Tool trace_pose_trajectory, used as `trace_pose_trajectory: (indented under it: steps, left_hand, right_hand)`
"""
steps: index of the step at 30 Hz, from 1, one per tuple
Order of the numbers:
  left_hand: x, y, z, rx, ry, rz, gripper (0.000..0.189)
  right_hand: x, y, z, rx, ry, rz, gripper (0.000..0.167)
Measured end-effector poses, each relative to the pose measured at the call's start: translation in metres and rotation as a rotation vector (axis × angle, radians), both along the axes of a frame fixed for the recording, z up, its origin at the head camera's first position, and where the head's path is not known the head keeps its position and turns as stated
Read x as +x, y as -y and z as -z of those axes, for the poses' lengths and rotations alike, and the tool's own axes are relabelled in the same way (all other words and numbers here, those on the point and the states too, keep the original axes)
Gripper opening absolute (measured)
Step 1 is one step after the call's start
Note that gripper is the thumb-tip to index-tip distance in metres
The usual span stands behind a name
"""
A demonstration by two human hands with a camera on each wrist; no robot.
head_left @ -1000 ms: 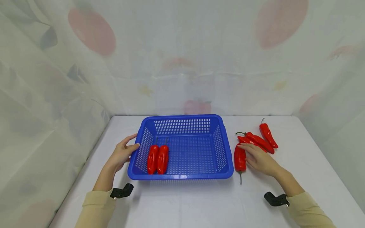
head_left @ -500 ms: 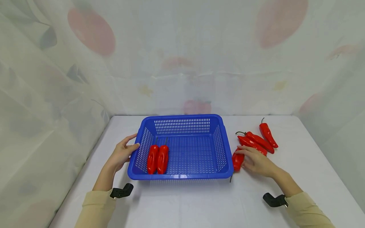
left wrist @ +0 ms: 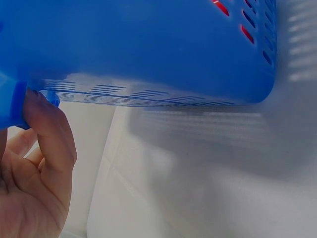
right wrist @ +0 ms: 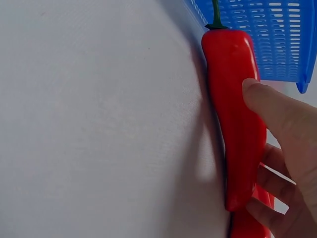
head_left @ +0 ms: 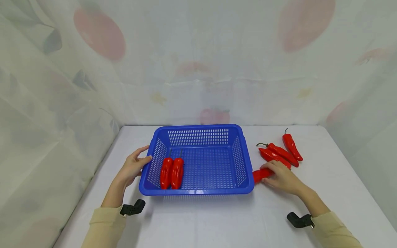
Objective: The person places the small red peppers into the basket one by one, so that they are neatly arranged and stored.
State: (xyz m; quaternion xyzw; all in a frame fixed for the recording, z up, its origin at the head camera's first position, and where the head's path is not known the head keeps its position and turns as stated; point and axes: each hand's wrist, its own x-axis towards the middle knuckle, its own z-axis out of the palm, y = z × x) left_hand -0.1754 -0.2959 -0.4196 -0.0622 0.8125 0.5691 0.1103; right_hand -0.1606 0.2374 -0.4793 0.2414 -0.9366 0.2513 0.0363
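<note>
Across the desk (head_left: pixel 198 220), from the head, we see two red peppers (head_left: pixel 177 174) inside the blue basket (head_left: pixel 196 192) and three loose peppers (head_left: pixel 283 154) right of it. From the left wrist, we see the left hand (left wrist: pixel 42 173), fingers curled on the rim (left wrist: pixel 15 104). From the right wrist, we see the right hand (right wrist: pixel 292 148), fingers partly closed, pinching another pepper (right wrist: pixel 235 114) beside the basket.

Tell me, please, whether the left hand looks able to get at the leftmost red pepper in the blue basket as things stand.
Probably yes: the blue basket is open above the leftmost red pepper, though the left hand holds the rim and its grip would likely need to loosen first.
</note>
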Motion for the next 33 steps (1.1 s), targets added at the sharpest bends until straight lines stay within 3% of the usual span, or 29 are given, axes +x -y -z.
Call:
trace_pose_trajectory:
  steps: [20,33]
  left_hand:
    - [-0.003,0.002,0.003,0.019,0.025,-0.004,0.06]
    - [-0.001,0.001,0.002,0.019,-0.003,0.007,0.063]
  right_hand:
    - [0.015,-0.011,0.011,0.039,-0.023,0.234,0.046]
    - [0.017,-0.008,0.013,-0.002,0.011,0.222,0.047]
